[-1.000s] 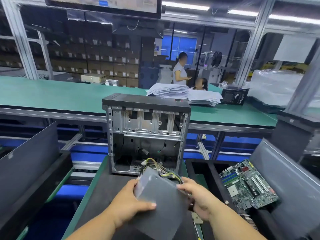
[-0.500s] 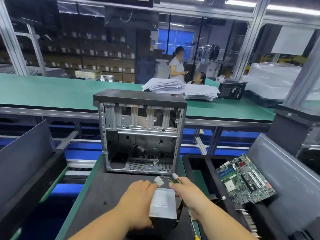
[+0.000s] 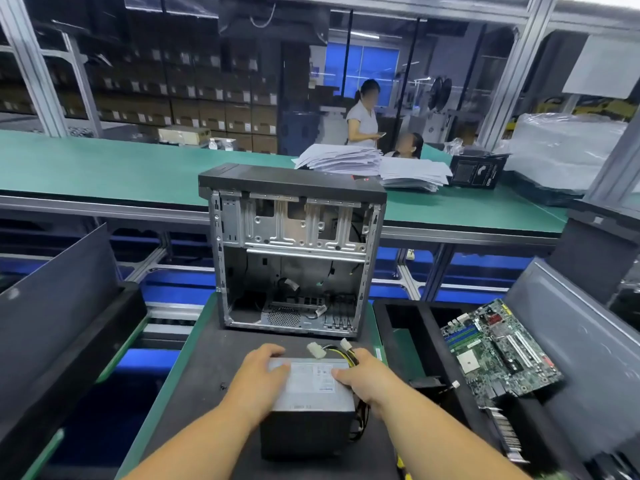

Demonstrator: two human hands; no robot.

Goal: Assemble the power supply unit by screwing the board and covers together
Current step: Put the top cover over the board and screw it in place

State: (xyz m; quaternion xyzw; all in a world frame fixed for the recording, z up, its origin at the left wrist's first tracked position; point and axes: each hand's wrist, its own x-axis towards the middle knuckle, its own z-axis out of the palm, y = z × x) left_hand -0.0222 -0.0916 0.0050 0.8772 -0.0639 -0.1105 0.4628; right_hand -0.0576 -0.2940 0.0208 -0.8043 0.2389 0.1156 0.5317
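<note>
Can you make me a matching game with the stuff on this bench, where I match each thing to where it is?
Things:
1. power supply box
2. computer case
3. green circuit board
4. stack of papers

Places:
A. leaning in the black tray on the right
B. on the long green bench at the back
C. under both hands, nearest the person
D. standing open in the middle, behind the box

Pairs: 1-C, 2-D, 3-A, 4-B
</note>
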